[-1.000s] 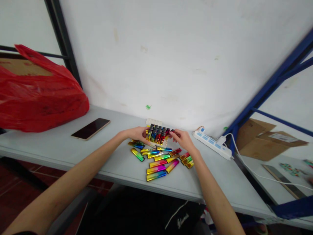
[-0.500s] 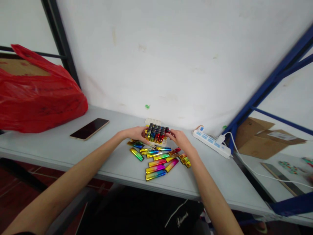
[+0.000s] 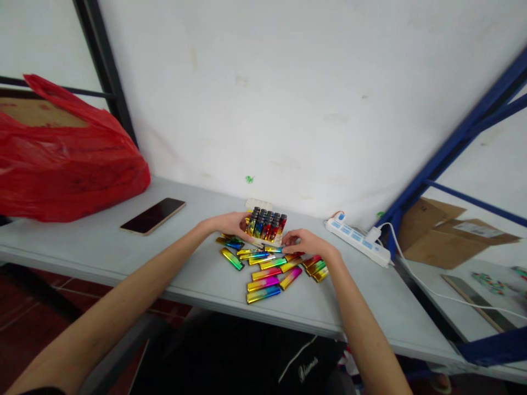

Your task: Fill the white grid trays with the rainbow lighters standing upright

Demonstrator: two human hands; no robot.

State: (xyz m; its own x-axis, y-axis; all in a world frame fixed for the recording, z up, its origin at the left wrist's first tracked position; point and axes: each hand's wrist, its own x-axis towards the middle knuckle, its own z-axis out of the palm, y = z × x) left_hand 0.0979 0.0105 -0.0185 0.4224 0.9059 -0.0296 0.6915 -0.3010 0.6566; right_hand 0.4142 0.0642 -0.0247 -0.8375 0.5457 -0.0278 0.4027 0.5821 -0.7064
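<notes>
Several shiny lighters with black tops (image 3: 267,225) stand upright in rows in a pale tray (image 3: 260,241) near the wall. My left hand (image 3: 235,224) is curled round the tray's left side, its thumb at the front corner. In front lie many loose metallic lighters, among them a yellow and blue one (image 3: 263,294) and a green one (image 3: 231,259). My right hand (image 3: 302,241) is at the tray's front right, its curled fingertips at the end of a yellow and blue lighter (image 3: 273,249) lying by the tray.
A phone (image 3: 153,216) lies on the table (image 3: 197,274) to the left, near a red plastic bag (image 3: 69,164). At the right are a white power strip (image 3: 358,241) with a cable, a blue metal frame (image 3: 453,137) and a cardboard box (image 3: 436,236).
My right hand has left the tray's right side and moved down toward the loose lighters. My left hand keeps its place at the tray.
</notes>
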